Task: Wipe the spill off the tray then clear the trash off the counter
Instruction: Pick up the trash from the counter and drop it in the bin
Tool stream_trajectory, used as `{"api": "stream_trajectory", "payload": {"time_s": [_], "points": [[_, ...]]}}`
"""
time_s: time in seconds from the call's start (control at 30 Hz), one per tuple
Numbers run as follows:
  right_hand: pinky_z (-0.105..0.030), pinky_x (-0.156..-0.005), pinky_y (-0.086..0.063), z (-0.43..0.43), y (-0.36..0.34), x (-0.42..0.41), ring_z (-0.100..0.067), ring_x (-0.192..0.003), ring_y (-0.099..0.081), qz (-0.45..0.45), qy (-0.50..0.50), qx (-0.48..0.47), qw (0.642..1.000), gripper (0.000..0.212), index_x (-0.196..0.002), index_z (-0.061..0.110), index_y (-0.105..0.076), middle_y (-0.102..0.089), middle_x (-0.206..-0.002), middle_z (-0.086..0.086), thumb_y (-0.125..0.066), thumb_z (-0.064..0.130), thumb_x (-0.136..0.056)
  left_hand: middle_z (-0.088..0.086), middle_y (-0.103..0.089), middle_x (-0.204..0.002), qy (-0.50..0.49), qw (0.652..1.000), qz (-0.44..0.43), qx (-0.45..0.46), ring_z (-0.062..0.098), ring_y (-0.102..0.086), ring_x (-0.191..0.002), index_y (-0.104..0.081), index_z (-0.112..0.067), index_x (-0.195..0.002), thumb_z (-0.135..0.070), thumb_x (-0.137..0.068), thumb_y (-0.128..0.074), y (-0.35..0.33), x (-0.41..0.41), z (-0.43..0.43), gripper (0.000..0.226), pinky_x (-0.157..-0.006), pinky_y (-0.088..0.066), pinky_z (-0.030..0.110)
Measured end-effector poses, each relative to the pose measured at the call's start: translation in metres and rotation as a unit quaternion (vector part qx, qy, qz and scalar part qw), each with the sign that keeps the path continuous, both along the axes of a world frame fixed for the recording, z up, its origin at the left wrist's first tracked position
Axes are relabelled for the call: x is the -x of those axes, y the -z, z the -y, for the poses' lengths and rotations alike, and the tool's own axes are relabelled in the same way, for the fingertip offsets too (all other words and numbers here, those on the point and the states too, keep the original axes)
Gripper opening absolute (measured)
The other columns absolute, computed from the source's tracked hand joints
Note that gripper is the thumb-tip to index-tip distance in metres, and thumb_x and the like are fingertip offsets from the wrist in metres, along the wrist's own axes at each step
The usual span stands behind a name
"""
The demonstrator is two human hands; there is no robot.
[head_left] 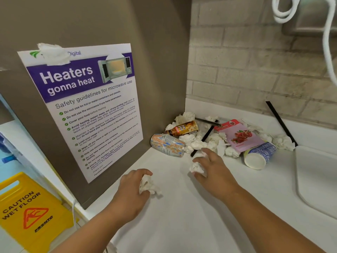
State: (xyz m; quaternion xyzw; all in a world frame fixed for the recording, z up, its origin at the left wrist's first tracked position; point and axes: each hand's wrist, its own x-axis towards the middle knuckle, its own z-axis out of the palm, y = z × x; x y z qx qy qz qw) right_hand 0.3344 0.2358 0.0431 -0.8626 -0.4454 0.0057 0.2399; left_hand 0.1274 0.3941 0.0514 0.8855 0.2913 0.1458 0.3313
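Observation:
My left hand (134,187) grips a crumpled white tissue (148,185) just above the white counter (173,220). My right hand (213,168) curls round another tissue wad (197,168) at the near edge of the trash heap. In the corner lie several more tissue balls (193,141), an orange-and-white can (167,145) on its side, a brown-and-gold can (184,128), a pink pomegranate packet (240,137), a tipped blue paper cup (259,155) and black straws (206,136). A white tray (317,179) sits at the right edge, only partly in view.
A grey cabinet side with a microwave safety poster (87,110) walls off the left. Brick wall runs behind the counter, with a black strip (280,123) leaning on it. A yellow wet-floor sign (27,212) stands on the floor at lower left. White cable (328,42) hangs at upper right.

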Motion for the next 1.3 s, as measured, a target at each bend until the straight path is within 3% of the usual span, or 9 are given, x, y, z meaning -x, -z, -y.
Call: {"api": "stream_trajectory", "payload": {"time_s": [0.07, 0.13, 0.23, 0.37, 0.5, 0.63, 0.77, 1.07, 1.3], "points": [[-0.033, -0.114, -0.024, -0.004, 0.004, -0.003, -0.024, -0.146, -0.006, -0.026, 0.003, 0.104, 0.994, 0.043, -0.132, 0.031, -0.049, -0.009, -0.157, 0.002, -0.054, 0.041, -0.091, -0.019, -0.043, -0.108, -0.007, 0.999, -0.022, -0.036, 0.010, -0.030, -0.108, -0.037, -0.045, -0.112, -0.008, -0.082, -0.052, 0.000, 0.002, 0.002, 0.049, -0.088, -0.032, 0.024], [-0.035, -0.113, -0.027, -0.006, 0.007, -0.004, -0.023, -0.145, -0.008, -0.050, 0.004, 0.147, 0.988, 0.043, -0.135, 0.029, -0.046, -0.014, -0.156, 0.001, -0.050, 0.039, -0.093, -0.023, -0.042, -0.109, -0.020, 0.996, -0.032, -0.078, 0.005, -0.024, -0.105, -0.035, -0.046, -0.115, -0.010, -0.080, -0.051, -0.001, 0.005, 0.004, 0.053, -0.093, -0.033, 0.027], [-0.029, -0.103, -0.037, -0.008, 0.011, -0.007, -0.018, -0.131, -0.033, -0.040, 0.011, 0.094, 0.995, 0.038, -0.130, 0.022, -0.051, -0.037, -0.142, 0.003, -0.053, 0.027, -0.092, -0.026, -0.039, -0.110, -0.024, 0.995, -0.016, -0.100, 0.001, -0.020, -0.103, -0.037, -0.043, -0.119, -0.007, -0.078, -0.050, 0.001, 0.011, 0.006, 0.057, -0.093, -0.032, 0.024], [-0.023, -0.089, -0.039, -0.005, 0.011, -0.006, -0.022, -0.113, -0.050, -0.070, 0.059, -0.019, 0.996, 0.034, -0.121, 0.017, -0.060, -0.048, -0.127, -0.002, -0.062, 0.018, -0.087, -0.024, -0.035, -0.109, -0.023, 0.997, -0.004, -0.077, 0.002, -0.021, -0.103, -0.038, -0.042, -0.112, -0.002, -0.079, -0.049, 0.006, 0.024, 0.008, 0.053, -0.086, -0.026, 0.017], [-0.020, -0.084, -0.033, -0.004, -0.002, 0.011, -0.018, -0.108, -0.051, -0.125, 0.085, -0.129, 0.980, 0.027, -0.112, 0.018, -0.064, -0.055, -0.111, 0.001, -0.066, 0.017, -0.085, -0.019, -0.040, -0.111, -0.018, 0.998, 0.033, -0.045, -0.008, -0.038, -0.101, -0.047, -0.038, -0.106, -0.002, -0.081, -0.053, 0.009, 0.038, 0.006, 0.045, -0.082, -0.030, 0.004], [-0.022, -0.074, -0.045, -0.005, -0.024, 0.047, -0.007, -0.093, -0.056, -0.263, 0.080, -0.223, 0.935, 0.020, -0.102, 0.031, -0.062, -0.056, -0.100, 0.012, -0.066, 0.021, -0.085, -0.029, -0.042, -0.109, -0.027, 0.998, 0.064, 0.001, -0.026, -0.038, -0.099, -0.051, -0.044, -0.101, -0.003, -0.084, -0.056, 0.002, 0.054, 0.006, 0.044, -0.076, -0.031, -0.005], [-0.010, -0.058, -0.045, -0.014, -0.041, 0.090, -0.010, -0.092, -0.060, -0.339, 0.046, -0.239, 0.909, 0.020, -0.103, 0.029, -0.065, -0.063, -0.102, 0.007, -0.067, 0.021, -0.085, -0.025, -0.053, -0.110, -0.024, 0.994, 0.095, 0.039, -0.016, -0.045, -0.103, -0.056, -0.043, -0.100, -0.005, -0.082, -0.062, -0.004, 0.077, 0.002, 0.042, -0.075, -0.033, -0.004], [-0.036, -0.093, -0.052, -0.065, -0.048, 0.226, -0.015, -0.093, -0.066, -0.450, -0.039, -0.181, 0.874, 0.018, -0.100, 0.030, -0.070, -0.070, -0.098, 0.008, -0.066, 0.020, -0.086, -0.012, -0.067, -0.099, -0.019, 0.980, 0.090, 0.179, -0.002, -0.061, -0.085, -0.066, -0.036, -0.099, -0.008, -0.081, -0.068, -0.010, 0.194, -0.043, 0.034, -0.070, -0.045, 0.011], [-0.024, -0.079, -0.053, -0.115, -0.002, 0.318, -0.012, -0.086, -0.067, -0.492, -0.064, -0.095, 0.863, 0.018, -0.102, 0.022, -0.069, -0.072, -0.096, 0.001, -0.066, 0.014, -0.086, -0.007, -0.069, -0.086, -0.100, 0.961, 0.039, 0.254, -0.008, -0.061, -0.070, -0.065, -0.025, -0.098, 0.000, -0.082, -0.061, 0.034, 0.291, -0.087, 0.030, -0.058, -0.041, 0.004]]}}
